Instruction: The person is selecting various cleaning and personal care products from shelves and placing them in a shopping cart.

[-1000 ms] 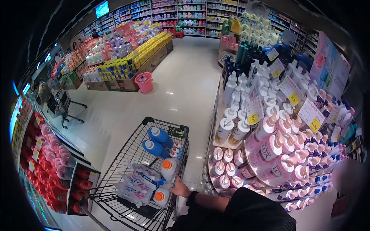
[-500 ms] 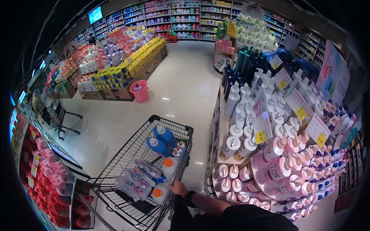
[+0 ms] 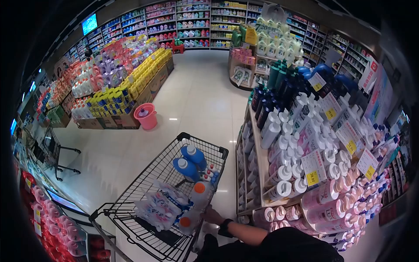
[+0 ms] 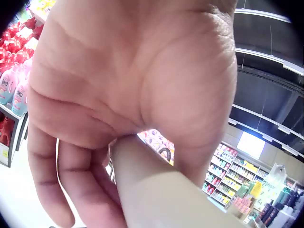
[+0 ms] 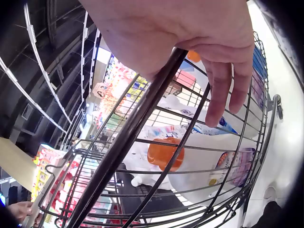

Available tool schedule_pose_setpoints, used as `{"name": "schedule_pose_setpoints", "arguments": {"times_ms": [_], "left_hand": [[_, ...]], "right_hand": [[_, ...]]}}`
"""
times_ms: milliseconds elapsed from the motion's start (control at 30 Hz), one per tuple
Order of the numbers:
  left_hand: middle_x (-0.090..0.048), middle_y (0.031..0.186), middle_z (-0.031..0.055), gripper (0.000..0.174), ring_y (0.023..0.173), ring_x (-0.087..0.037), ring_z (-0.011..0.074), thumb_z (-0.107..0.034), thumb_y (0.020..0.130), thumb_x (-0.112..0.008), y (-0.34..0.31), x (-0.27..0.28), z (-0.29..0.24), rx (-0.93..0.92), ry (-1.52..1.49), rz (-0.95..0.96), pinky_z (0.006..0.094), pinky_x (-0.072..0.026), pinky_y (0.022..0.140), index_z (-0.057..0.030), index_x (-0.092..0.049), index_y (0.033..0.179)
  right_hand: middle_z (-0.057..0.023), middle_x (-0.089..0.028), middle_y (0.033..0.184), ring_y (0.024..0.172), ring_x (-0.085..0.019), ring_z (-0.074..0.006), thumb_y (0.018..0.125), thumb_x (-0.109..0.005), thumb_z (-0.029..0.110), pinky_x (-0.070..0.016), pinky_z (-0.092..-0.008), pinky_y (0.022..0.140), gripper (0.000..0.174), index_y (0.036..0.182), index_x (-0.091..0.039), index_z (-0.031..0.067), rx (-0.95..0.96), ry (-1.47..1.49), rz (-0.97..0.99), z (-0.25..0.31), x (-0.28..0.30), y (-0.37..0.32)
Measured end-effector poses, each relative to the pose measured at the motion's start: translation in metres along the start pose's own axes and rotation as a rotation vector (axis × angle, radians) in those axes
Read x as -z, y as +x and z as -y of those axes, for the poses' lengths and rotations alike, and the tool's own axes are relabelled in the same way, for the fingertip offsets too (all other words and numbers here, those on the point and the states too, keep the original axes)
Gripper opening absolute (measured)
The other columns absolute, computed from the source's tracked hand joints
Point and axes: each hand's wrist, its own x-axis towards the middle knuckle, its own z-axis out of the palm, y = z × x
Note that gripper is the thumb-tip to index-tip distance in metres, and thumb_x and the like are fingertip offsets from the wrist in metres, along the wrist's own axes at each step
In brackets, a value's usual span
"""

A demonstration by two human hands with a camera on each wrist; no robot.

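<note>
A black wire shopping cart (image 3: 223,153) stands low in the head view, with two blue bottles (image 3: 187,168), white bottles with orange caps (image 3: 199,196) and clear-wrapped packs (image 3: 159,207) inside. My right hand (image 3: 212,215) is on its right side. In the right wrist view that hand (image 5: 185,28) holds the dark top rim (image 5: 126,142), thumb on one side and fingers on the other, above an orange cap (image 5: 165,154). My left hand (image 4: 128,71) wraps a pale handle bar (image 4: 166,194) between thumb and fingers; the head view does not show it.
Right of the cart rises a display of pump bottles (image 3: 283,174) with price cards. Red bottles (image 3: 48,240) stand at lower left. A pink bucket (image 3: 145,117) is beside stacked goods ahead. Another cart (image 3: 54,150) stands at left, and shelves line the back wall.
The cart sits slightly farther right in the head view, closer to the pump bottle display. Bucket and stacked goods have shifted left. My right hand stays on the cart's side.
</note>
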Motion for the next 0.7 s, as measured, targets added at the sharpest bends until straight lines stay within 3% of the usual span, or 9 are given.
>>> {"name": "schedule_pose_setpoints", "arguments": {"times_ms": [233,300,333,400,500,533,567,667,700], "left_hand": [[-0.063,0.086,0.0191,0.080,0.071,-0.060,0.0202,-0.032,0.080,-0.077,0.072,0.006,-0.064,0.053,-0.176,0.194,0.0284,-0.0511,0.059,0.0224,-0.036,0.121],[-0.063,0.083,0.0181,0.085,0.066,-0.061,0.0199,-0.031,0.079,-0.079,0.081,0.000,-0.119,0.117,0.178,0.199,0.0295,-0.0517,0.058,0.0252,-0.032,0.123],[-0.063,0.080,0.0176,0.088,0.062,-0.060,0.0202,-0.030,0.079,-0.078,0.093,-0.003,-0.117,0.032,0.242,0.100,0.0298,-0.0517,0.056,0.0268,-0.028,0.125],[-0.062,0.076,0.0161,0.088,0.060,-0.058,0.0198,-0.029,0.080,-0.078,0.110,-0.008,-0.136,-0.018,0.252,0.094,0.0286,-0.0505,0.055,0.0267,-0.028,0.125],[-0.060,0.073,0.0155,0.086,0.060,-0.058,0.0200,-0.028,0.080,-0.077,0.172,-0.002,-0.106,-0.021,0.407,0.112,0.0303,-0.0503,0.056,0.0253,-0.028,0.127],[-0.063,0.082,0.0182,0.092,0.062,-0.058,0.0221,-0.029,0.081,-0.075,0.170,-0.007,-0.135,0.067,0.363,0.191,0.0334,-0.0510,0.056,0.0196,-0.021,0.137],[-0.056,0.071,0.0105,0.062,0.052,-0.057,0.0176,-0.001,0.072,-0.071,0.189,-0.009,-0.115,-0.156,0.103,0.158,0.0279,-0.0451,0.038,0.0037,-0.034,0.122],[-0.056,0.071,0.0109,0.063,0.049,-0.057,0.0174,0.002,0.066,-0.076,0.213,-0.028,-0.143,-0.107,0.150,0.011,0.0254,-0.0442,0.034,0.0014,-0.034,0.113],[-0.055,0.071,0.0110,0.062,0.048,-0.057,0.0175,0.002,0.065,-0.077,0.214,-0.037,-0.164,-0.126,0.119,0.001,0.0255,-0.0441,0.035,0.0009,-0.034,0.110]], "right_hand": [[-0.0345,-0.058,0.112,0.107,-0.059,-0.0432,0.086,-0.064,0.031,-0.0472,-0.0436,0.092,0.068,0.124,-0.035,-0.0171,-0.032,0.040,-0.052,0.013,0.016,0.077],[-0.0350,-0.058,0.113,0.108,-0.059,-0.0435,0.086,-0.065,0.031,-0.0467,-0.0435,0.093,0.070,0.125,-0.033,-0.0176,-0.026,0.074,-0.072,0.013,0.023,0.099],[-0.0356,-0.057,0.114,0.108,-0.059,-0.0439,0.085,-0.065,0.030,-0.0462,-0.0434,0.094,0.071,0.125,-0.031,-0.0181,-0.014,0.100,-0.090,0.015,0.024,0.111],[-0.0360,-0.057,0.113,0.108,-0.059,-0.0443,0.085,-0.066,0.030,-0.0465,-0.0436,0.093,0.073,0.125,-0.030,-0.0188,0.017,0.085,-0.126,0.032,0.040,0.122],[-0.0378,-0.058,0.110,0.109,-0.058,-0.0443,0.084,-0.066,0.027,-0.0474,-0.0451,0.092,0.074,0.125,-0.026,-0.0199,-0.006,0.118,-0.167,0.019,0.047,0.163],[-0.0373,-0.058,0.109,0.108,-0.059,-0.0441,0.084,-0.065,0.026,-0.0479,-0.0449,0.091,0.073,0.124,-0.025,-0.0206,0.018,0.113,-0.171,0.029,0.059,0.167],[-0.0354,-0.060,0.105,0.103,-0.061,-0.0449,0.084,-0.066,0.025,-0.0490,-0.0439,0.088,0.072,0.123,-0.026,-0.0214,0.078,0.128,-0.187,0.035,0.068,0.173],[-0.0329,-0.062,0.100,0.096,-0.063,-0.0450,0.084,-0.064,0.023,-0.0506,-0.0439,0.083,0.068,0.121,-0.026,-0.0193,0.148,0.214,-0.203,0.039,0.087,0.203],[-0.0317,-0.062,0.097,0.092,-0.064,-0.0437,0.084,-0.062,0.023,-0.0514,-0.0435,0.080,0.065,0.120,-0.026,-0.0182,0.075,0.290,-0.181,0.047,0.096,0.207]]}}
